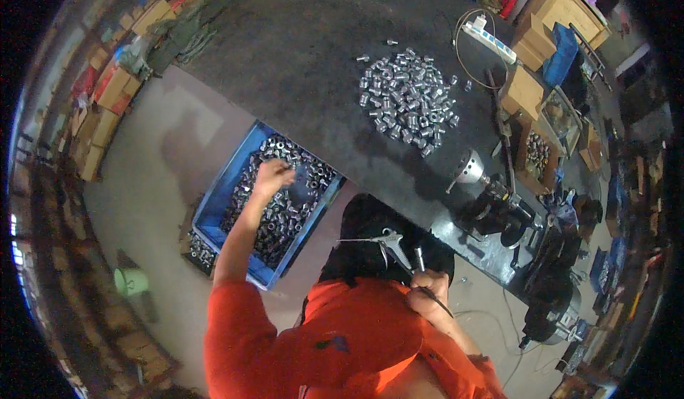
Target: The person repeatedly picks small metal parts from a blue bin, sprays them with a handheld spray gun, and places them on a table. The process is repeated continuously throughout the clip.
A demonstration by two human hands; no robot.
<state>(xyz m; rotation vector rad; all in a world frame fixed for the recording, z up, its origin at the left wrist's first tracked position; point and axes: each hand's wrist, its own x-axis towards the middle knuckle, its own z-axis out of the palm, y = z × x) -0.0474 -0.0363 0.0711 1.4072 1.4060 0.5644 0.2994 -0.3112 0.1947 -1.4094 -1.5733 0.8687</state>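
Note:
Over a blue plastic bin [214, 198] full of small metal fittings [274, 221], my left hand [273, 177] reaches down with its fingers curled together. Whatever lies between those fingers is too small and blurred to make out. Near my lap, my right hand [429, 290] is closed around the lower end of a silver air blow gun [388, 241], whose nozzle points left. A short metal cylinder [419, 258] sticks up beside the gun's handle, by the right fingers; whether the hand grips it too is unclear.
A heap of shiny metal fittings [407, 100] lies on the dark workbench [299, 57]. At the right stand a machine with a round chuck [469, 167], a power strip [490, 43] and cardboard boxes [522, 92]. A pale green bucket [131, 281] is on the floor at left.

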